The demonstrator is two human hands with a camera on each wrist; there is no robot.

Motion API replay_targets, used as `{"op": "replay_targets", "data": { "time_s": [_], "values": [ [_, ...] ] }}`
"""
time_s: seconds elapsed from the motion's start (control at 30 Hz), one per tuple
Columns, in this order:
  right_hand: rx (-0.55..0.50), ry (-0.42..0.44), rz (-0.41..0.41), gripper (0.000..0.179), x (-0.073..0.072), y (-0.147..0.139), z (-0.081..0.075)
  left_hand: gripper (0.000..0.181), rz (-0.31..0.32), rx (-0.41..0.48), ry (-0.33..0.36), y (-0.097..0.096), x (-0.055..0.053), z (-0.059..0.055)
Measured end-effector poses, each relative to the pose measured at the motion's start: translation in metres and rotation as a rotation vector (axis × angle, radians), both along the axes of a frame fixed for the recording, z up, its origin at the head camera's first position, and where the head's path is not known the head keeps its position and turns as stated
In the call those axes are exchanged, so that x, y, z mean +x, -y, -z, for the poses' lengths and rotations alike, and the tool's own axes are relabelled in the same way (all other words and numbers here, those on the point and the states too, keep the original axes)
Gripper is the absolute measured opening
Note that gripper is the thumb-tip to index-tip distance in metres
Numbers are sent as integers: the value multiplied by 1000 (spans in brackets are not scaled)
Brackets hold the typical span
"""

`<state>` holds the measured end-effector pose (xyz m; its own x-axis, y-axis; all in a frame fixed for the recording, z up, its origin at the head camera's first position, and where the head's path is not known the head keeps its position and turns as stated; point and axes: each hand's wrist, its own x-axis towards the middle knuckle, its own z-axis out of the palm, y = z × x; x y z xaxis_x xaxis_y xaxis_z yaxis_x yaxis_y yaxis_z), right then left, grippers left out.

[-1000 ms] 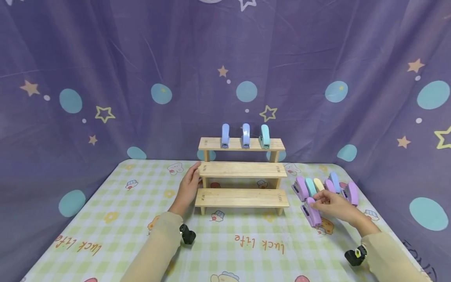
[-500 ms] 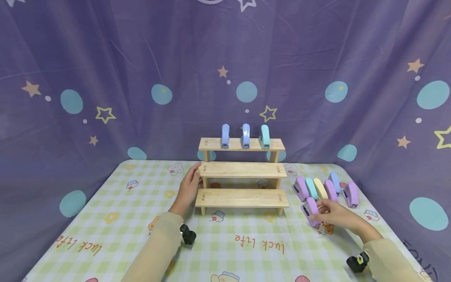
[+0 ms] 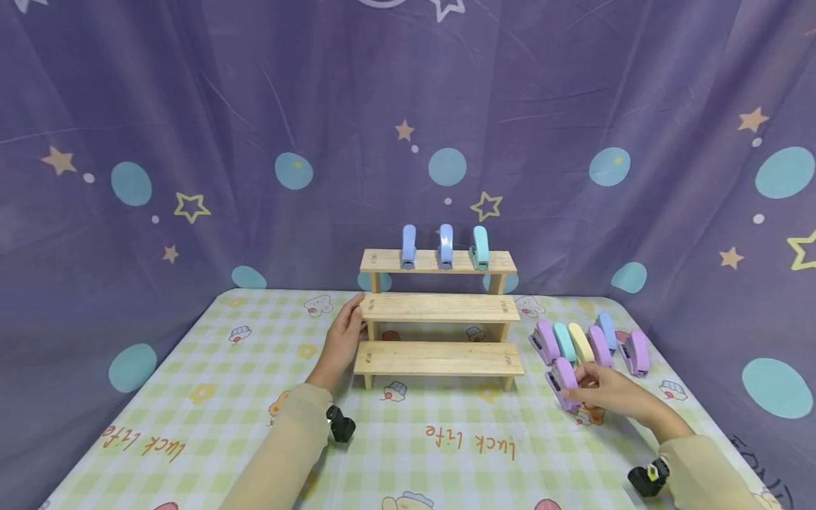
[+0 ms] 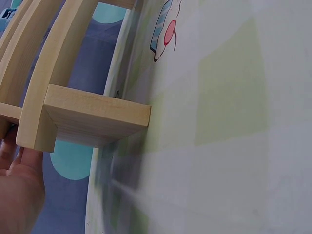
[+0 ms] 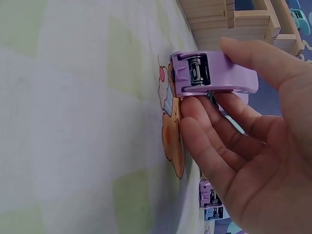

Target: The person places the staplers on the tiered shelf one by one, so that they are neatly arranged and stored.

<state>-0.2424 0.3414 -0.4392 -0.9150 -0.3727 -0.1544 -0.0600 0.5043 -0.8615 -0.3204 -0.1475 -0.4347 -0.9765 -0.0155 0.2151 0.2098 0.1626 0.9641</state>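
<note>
My right hand (image 3: 615, 397) pinches a purple mini stapler (image 3: 564, 379) between thumb and fingers. In the right wrist view this stapler (image 5: 214, 72) has its black metal inner part facing the camera, with the thumb on one side and fingertips on the other. It appears to be at the tablecloth's surface. My left hand (image 3: 339, 346) holds the left end of a three-step wooden display rack (image 3: 440, 308) at the middle step. In the left wrist view its fingers (image 4: 30, 158) go partly behind the rack's wood. Two blue staplers (image 3: 445, 244) and a teal stapler (image 3: 481, 246) stand on the top step.
Right of the rack stand more staplers: a purple one (image 3: 544, 341), a teal one (image 3: 564, 340), a yellow one (image 3: 581, 343), a blue one (image 3: 606, 331) and others. A checked tablecloth (image 3: 229, 453) covers the table; a purple curtain (image 3: 357, 99) hangs behind.
My right hand has shifted slightly down toward the front, its thumb and fingers settling on the purple stapler's sides. The left hand and rack stay where they were.
</note>
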Motion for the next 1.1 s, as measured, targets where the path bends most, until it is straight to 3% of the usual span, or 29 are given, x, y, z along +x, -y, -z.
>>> {"op": "replay_targets", "data": {
  "time_s": [0.53, 0.8, 1.1],
  "values": [
    [-31, -15, -1, 29, 4, 2, -6, 47, 6, 0, 5, -1, 1, -2],
    [147, -165, 72, 32, 3, 10, -24, 47, 24, -5, 22, 0, 2, -2],
    [146, -249, 48, 28, 1, 20, -43, 47, 4, -3, 7, 0, 1, -2]
  ]
}}
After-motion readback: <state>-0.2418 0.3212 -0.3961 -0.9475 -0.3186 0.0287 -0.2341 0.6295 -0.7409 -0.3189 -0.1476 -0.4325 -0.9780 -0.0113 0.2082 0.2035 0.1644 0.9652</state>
